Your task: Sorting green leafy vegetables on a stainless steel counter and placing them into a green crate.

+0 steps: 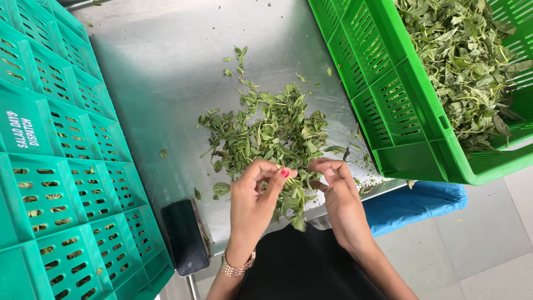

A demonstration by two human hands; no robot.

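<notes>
Both hands, left hand [252, 197] and right hand [338, 194], pinch a leafy sprig [292, 197] between fingertips, mid-stripping; next calls for a gentle pull apart.

left hand [252, 197]: red polish on one nail, gold-tone bracelet [237, 268] at the wrist. between left hand and right hand [340, 195]: sprig [292, 199], mid green. just beyond the hands: loose leaf pile [266, 133], dull green, on a table [166, 72] of brushed silver-grey metal. left of the left hand: teal-green crate [61, 166], slotted grid pattern, white lettering on one panel. near that wrist: phone [185, 236], glossy black. beyond the right hand: brighter green crate [400, 105], same slot pattern, filled with grey-green leaves [466, 61]. right of the right forearm: blue bag [416, 201]; pale grey tiled floor [483, 244]. below the hands: black garment [305, 266].
</notes>
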